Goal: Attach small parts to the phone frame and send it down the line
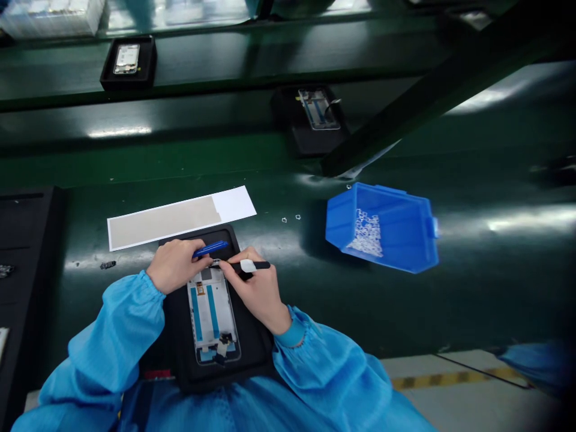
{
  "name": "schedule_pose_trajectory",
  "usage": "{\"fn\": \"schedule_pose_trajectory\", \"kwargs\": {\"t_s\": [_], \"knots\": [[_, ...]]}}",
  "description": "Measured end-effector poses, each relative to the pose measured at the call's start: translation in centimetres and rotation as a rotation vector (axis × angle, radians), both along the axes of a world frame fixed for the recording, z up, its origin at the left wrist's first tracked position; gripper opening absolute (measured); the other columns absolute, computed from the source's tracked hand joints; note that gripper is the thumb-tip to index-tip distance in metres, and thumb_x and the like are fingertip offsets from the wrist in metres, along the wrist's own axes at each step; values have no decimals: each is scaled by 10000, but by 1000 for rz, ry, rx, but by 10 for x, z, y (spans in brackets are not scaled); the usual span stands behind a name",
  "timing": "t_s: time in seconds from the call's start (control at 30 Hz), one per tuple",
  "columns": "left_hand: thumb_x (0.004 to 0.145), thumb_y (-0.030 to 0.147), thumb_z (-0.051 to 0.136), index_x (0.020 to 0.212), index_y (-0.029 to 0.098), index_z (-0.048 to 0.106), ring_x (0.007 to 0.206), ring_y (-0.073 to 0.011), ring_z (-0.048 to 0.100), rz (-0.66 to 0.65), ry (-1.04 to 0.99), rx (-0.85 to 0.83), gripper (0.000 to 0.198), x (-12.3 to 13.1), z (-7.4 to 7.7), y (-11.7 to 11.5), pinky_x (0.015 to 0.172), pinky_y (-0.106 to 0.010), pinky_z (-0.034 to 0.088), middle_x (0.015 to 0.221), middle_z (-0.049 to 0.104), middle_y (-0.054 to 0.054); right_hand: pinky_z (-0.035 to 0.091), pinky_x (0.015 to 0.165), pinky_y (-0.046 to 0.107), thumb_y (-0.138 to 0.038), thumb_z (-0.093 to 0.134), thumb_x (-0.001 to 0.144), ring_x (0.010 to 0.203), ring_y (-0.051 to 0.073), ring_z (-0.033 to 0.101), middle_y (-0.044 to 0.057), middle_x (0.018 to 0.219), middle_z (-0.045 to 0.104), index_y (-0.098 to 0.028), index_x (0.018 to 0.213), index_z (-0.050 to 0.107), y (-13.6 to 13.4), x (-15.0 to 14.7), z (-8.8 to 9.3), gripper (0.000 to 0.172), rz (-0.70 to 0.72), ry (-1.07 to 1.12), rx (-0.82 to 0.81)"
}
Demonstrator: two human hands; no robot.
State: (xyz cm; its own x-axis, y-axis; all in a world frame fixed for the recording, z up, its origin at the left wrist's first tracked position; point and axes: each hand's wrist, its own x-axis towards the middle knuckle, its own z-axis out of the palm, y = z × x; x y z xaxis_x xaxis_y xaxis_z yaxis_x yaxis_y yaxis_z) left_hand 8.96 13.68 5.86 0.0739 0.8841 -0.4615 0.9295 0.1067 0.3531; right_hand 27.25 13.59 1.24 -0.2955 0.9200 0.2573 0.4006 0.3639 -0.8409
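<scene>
Three black trays are counted on the green surface [450, 300]: one near tray [252, 354] before the person, and two further trays [128, 63] on the belt beyond, each loaded with a phone frame. One phone frame [212, 318] is seated in the near tray, its long axis laid from the person outward, its top end pointed away. It is a flat rectangle, pale with two blue strips down its middle.

The left hand [173, 265] is closed around a blue pen-shaped tool [210, 248], which is angled to the right. The right hand [257, 288] is pinched on black tweezers [252, 266], banded with white tape, their tip brought to the frame's top edge.

One white paper sheet [180, 217] with a tan panel is laid beyond the tray. One blue plastic bin [382, 227], tipped, is filled with small white parts.
</scene>
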Motion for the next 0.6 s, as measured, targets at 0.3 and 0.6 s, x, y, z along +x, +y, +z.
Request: {"fn": "schedule_pose_trajectory", "kwargs": {"t_s": [0.3, 0.6], "knots": [[917, 427, 519, 908, 243, 628, 733, -223, 641, -16, 34, 12, 215, 1, 1, -1, 571, -281, 310, 776, 684, -13, 460, 529, 274, -372, 625, 867, 531, 137, 518, -27, 624, 519, -225, 709, 513, 2, -1, -7, 243, -128, 246, -246], [918, 440, 525, 1007, 246, 645, 802, -213, 673, 162, -102, 284, 245, -13, 7, -27, 674, -276, 437, 876, 723, -18, 506, 639, 284, -443, 581, 893, 534, 126, 523, -84, 559, 456, -238, 831, 482, 8, -4, -10, 235, -182, 515, -345]]}}
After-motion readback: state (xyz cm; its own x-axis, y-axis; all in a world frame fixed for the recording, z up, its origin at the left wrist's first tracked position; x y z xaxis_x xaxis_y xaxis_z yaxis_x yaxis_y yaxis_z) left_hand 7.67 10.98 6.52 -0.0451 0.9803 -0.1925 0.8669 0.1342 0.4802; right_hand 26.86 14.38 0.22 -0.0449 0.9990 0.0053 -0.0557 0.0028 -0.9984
